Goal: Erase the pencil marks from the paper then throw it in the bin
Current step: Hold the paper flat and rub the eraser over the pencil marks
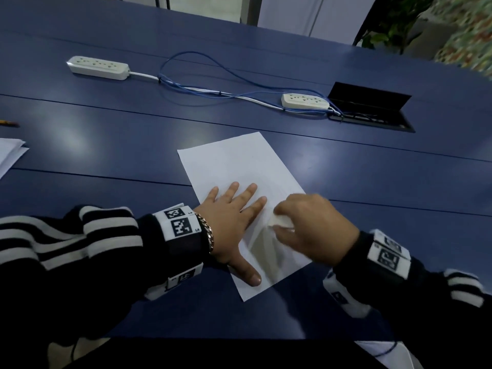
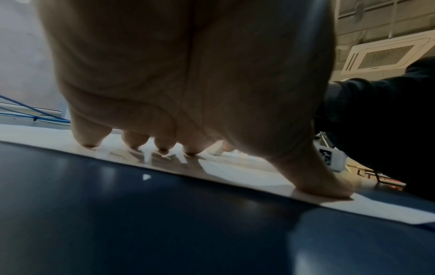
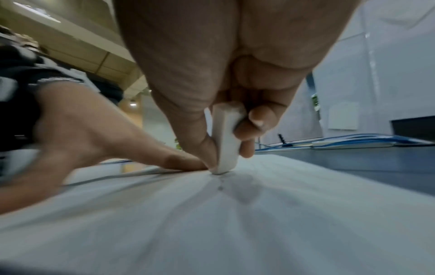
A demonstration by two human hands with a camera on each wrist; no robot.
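Observation:
A white sheet of paper (image 1: pixel 239 166) lies on the blue table (image 1: pixel 119 145), turned at a slant. My left hand (image 1: pixel 231 222) lies flat on the paper's left half, fingers spread and straight, pressing it down; its fingertips (image 2: pixel 89 143) touch the paper (image 2: pixel 247 167). My right hand (image 1: pixel 314 225) pinches a white eraser (image 1: pixel 281 221) between thumb and fingers. In the right wrist view the eraser (image 3: pixel 226 141) stands on end with its tip on the paper (image 3: pixel 235 223), just beside my left forefinger. Faint grey marks show near the tip. No bin is in view.
Two white power strips (image 1: pixel 98 67) (image 1: pixel 304 101) joined by blue and white cables (image 1: pixel 202 86) lie across the far table. An open black cable hatch (image 1: pixel 372 110) is at the right. A stack of papers (image 1: pixel 9 155) and a pencil (image 1: pixel 9 123) sit at the left edge.

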